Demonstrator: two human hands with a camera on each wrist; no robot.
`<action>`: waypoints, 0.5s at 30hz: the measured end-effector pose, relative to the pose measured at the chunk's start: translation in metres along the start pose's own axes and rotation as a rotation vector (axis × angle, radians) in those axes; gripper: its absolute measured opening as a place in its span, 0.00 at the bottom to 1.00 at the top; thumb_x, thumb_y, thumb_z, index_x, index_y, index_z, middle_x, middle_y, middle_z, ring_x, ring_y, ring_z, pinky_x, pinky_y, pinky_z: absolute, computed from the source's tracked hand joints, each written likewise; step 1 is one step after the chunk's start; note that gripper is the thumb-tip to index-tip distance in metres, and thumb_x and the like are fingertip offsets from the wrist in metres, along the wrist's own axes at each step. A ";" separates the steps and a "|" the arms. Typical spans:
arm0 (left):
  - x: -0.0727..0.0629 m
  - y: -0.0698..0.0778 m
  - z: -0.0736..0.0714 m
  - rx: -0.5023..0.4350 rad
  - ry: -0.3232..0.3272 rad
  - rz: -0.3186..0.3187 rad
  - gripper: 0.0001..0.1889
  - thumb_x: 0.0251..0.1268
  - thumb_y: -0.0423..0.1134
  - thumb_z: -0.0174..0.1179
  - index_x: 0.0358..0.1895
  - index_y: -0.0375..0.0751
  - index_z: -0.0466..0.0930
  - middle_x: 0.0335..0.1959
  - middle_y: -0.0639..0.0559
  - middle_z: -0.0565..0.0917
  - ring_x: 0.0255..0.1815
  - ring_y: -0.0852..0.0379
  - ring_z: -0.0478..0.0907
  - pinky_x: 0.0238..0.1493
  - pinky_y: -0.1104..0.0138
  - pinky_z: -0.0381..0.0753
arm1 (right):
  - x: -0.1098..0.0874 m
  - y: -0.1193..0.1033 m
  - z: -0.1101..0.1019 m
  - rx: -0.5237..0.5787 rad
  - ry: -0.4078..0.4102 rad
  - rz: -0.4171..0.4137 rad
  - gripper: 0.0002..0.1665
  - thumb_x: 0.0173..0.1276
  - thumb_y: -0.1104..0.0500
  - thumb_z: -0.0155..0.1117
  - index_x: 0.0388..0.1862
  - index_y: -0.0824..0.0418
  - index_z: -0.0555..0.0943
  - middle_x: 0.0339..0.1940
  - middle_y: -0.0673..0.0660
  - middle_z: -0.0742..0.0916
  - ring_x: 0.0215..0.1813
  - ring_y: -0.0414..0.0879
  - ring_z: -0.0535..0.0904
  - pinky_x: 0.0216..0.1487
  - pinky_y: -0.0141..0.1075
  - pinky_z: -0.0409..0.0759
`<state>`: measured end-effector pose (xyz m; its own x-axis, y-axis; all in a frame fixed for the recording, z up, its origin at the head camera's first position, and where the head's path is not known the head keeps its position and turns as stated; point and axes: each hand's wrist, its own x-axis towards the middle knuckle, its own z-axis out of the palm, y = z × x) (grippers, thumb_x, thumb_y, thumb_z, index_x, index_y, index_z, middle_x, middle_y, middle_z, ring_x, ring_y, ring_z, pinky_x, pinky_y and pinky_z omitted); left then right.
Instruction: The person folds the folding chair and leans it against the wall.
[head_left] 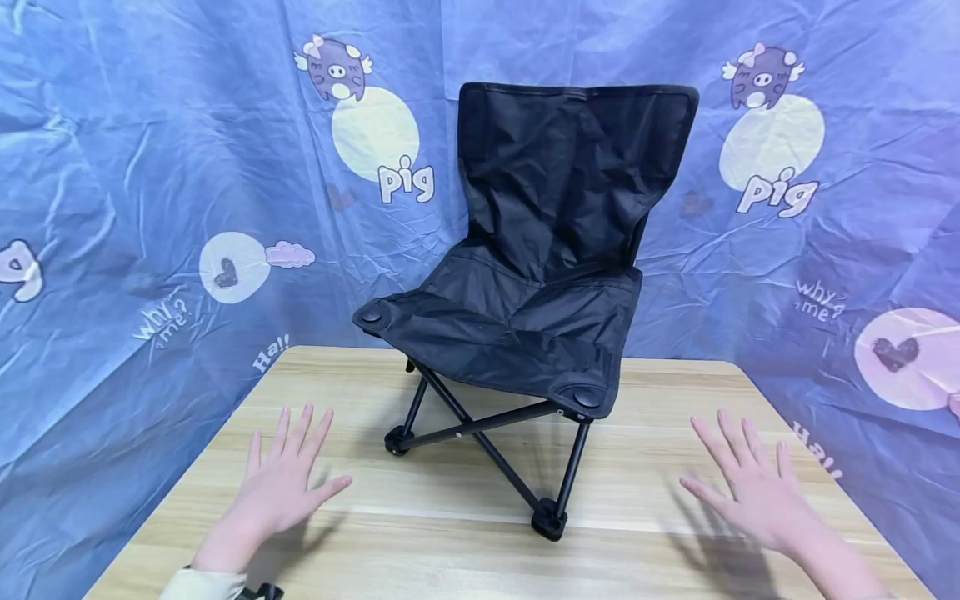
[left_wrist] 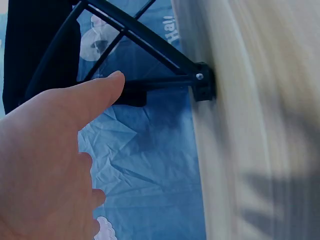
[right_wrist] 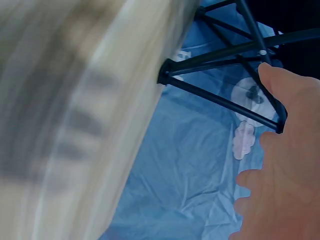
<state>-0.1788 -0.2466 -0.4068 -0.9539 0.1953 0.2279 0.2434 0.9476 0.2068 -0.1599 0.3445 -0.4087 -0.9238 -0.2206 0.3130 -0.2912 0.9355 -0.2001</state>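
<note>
A black folding chair (head_left: pixel 525 317) stands unfolded and upright, with a fabric seat and back on crossed tube legs. To its left, my left hand (head_left: pixel 281 492) is held above the surface with fingers spread, apart from the chair. My right hand (head_left: pixel 757 492) hovers on the other side, its fingers also spread and nothing in it. In the left wrist view the chair's leg frame (left_wrist: pixel 150 42) shows beyond the thumb (left_wrist: pixel 95 97). Chair legs (right_wrist: pixel 220 100) also appear past the thumb (right_wrist: pixel 285 82) in the right wrist view.
The chair stands on a light wooden table (head_left: pixel 420 542), whose side edges run outside both hands. A blue cloth (head_left: pixel 225 150) printed with pigs and words hangs behind and along both sides. Shadows of the hands fall on the wood.
</note>
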 end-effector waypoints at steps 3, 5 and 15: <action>0.004 0.002 -0.004 0.007 0.011 0.015 0.49 0.64 0.66 0.58 0.80 0.43 0.50 0.79 0.33 0.47 0.77 0.29 0.37 0.69 0.30 0.30 | 0.003 -0.004 -0.007 0.005 0.006 -0.007 0.52 0.73 0.43 0.60 0.83 0.47 0.41 0.79 0.72 0.48 0.78 0.69 0.29 0.66 0.64 0.13; 0.007 0.004 -0.007 0.006 0.020 0.028 0.49 0.64 0.67 0.57 0.80 0.43 0.49 0.79 0.33 0.47 0.77 0.29 0.38 0.69 0.29 0.31 | 0.006 -0.008 -0.012 0.006 0.014 -0.017 0.52 0.72 0.43 0.60 0.83 0.48 0.41 0.79 0.73 0.49 0.78 0.70 0.31 0.67 0.65 0.15; 0.022 0.013 -0.026 -0.032 0.069 0.095 0.52 0.64 0.66 0.58 0.81 0.47 0.41 0.79 0.33 0.46 0.78 0.31 0.38 0.70 0.32 0.30 | 0.018 -0.024 -0.029 0.076 0.063 -0.090 0.52 0.70 0.47 0.64 0.83 0.50 0.45 0.77 0.75 0.55 0.79 0.69 0.36 0.70 0.68 0.23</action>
<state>-0.1923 -0.2364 -0.3746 -0.9121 0.2651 0.3128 0.3389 0.9168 0.2112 -0.1623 0.3258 -0.3717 -0.8763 -0.2826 0.3902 -0.3925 0.8885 -0.2378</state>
